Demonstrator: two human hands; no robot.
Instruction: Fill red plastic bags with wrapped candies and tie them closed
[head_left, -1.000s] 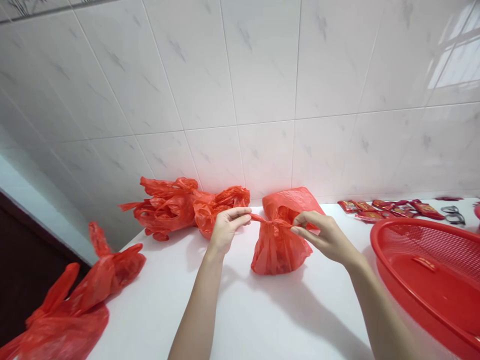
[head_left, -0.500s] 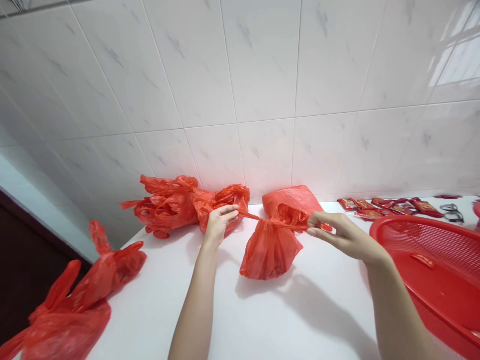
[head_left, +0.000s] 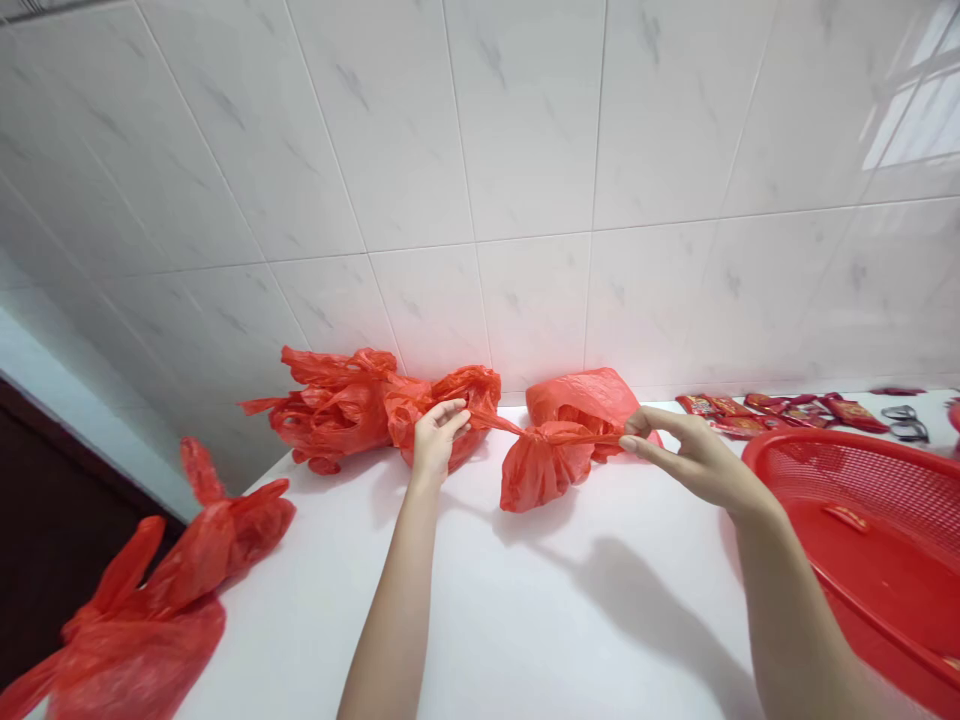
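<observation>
A small red plastic bag [head_left: 541,472] hangs between my hands, its handles crossed in a knot at the top and pulled out to both sides. My left hand [head_left: 439,432] pinches the left handle. The other handle is stretched taut in the closed fingers of my right hand [head_left: 679,450]. Just behind it lies another red plastic bag [head_left: 581,392], partly hidden by the knotted one. What the bag contains cannot be made out.
A heap of red plastic bags [head_left: 337,410] sits by the tiled wall. Tied red bags [head_left: 142,650] lie at the left table edge. On the right are a red plastic basket [head_left: 780,450], several small red packets [head_left: 799,412] and black-framed glasses [head_left: 906,424].
The handles have been pulled further apart and the knot is tighter. The bag's body looks smaller and has swung up a little. Both hands stay nearly in place.
</observation>
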